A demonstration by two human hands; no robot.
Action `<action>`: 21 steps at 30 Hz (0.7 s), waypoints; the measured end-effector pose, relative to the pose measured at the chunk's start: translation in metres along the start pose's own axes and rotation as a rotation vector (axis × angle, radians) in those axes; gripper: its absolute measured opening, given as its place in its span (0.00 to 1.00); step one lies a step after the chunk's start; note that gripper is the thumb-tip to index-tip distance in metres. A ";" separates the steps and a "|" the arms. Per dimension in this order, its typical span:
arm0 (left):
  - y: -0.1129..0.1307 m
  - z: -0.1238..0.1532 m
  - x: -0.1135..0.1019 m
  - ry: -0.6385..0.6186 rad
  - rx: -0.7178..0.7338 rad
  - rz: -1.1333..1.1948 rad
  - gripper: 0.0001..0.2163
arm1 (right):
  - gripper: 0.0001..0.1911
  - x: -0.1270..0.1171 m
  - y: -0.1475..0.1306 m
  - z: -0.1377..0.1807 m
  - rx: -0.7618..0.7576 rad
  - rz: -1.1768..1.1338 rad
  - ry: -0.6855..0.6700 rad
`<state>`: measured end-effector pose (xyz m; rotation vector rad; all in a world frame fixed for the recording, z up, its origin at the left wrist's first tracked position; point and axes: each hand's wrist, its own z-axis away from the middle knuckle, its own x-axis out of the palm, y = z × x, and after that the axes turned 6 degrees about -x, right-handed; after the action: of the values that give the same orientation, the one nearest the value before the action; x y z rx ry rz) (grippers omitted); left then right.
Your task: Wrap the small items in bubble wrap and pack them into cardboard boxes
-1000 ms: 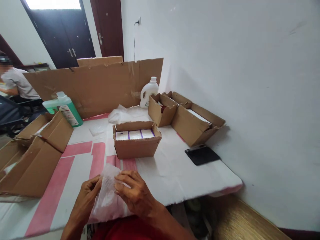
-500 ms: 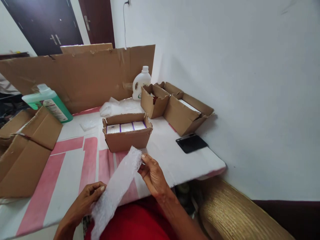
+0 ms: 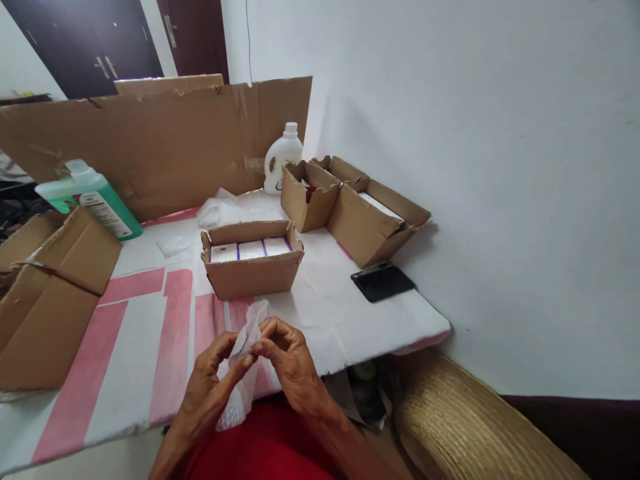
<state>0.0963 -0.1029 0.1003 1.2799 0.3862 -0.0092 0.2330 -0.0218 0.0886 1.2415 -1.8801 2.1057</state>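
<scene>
Both hands meet over the table's near edge, pinching a strip of clear bubble wrap [image 3: 245, 360]. My left hand [image 3: 213, 383] grips it from the left with fingers closed. My right hand [image 3: 287, 360] pinches its top from the right. The strip's upper end sticks up above the fingers and its lower end hangs toward my red clothing. Just beyond the hands stands a small open cardboard box [image 3: 253, 273] holding white packs with purple edges [image 3: 250, 249].
The table [image 3: 150, 333] has a white and pink cover. Two more open cartons [image 3: 360, 227] stand at the back right by the wall, near a white jug [image 3: 281, 160] and a black flat device [image 3: 383, 281]. Flattened cartons [image 3: 45, 300] and a green bottle [image 3: 93, 200] lie left. A cardboard sheet [image 3: 165, 147] stands behind.
The bubble wrap was stretched out long between my hands half a second ago. My hands have now come together and the strip is gathered between them. The view shifted slightly.
</scene>
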 end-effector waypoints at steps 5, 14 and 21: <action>-0.018 0.001 -0.017 -0.125 -0.069 0.141 0.15 | 0.17 -0.011 -0.010 -0.003 -0.011 -0.027 -0.026; 0.015 -0.021 -0.084 0.277 0.057 -0.199 0.15 | 0.17 -0.035 -0.019 0.007 0.042 0.129 -0.083; 0.006 -0.092 -0.056 0.088 0.336 -0.757 0.15 | 0.22 -0.062 0.015 0.043 0.174 0.441 0.101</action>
<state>0.0197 -0.0268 0.1011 1.3961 0.9567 -0.6833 0.2891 -0.0341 0.0375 0.7721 -2.1178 2.5356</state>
